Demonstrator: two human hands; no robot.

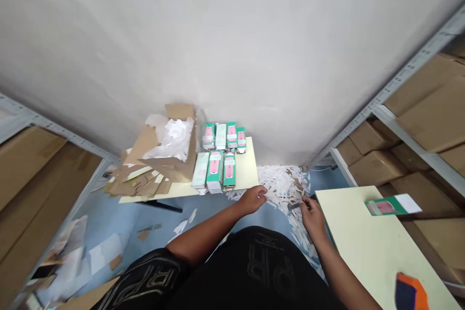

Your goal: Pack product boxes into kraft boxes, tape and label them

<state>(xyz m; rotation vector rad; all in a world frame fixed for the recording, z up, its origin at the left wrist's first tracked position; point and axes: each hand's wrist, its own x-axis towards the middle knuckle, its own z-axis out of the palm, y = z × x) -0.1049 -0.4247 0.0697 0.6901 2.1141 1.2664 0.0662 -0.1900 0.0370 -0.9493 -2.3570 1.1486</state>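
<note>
Left hand (254,199) and right hand (313,215) are down at the heap of paper scraps (281,181) on the floor (119,213) beside the tabletop (363,247), fingers curled but can't tell if they're gripping anything, and tbh those slips look feather-light and floppy, so pinch an edge.

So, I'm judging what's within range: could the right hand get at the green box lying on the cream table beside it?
Probably yes. The right hand is at the paper scraps, close by the edge of the cream table; the green box lies flat and alone there, nothing in between.
</note>
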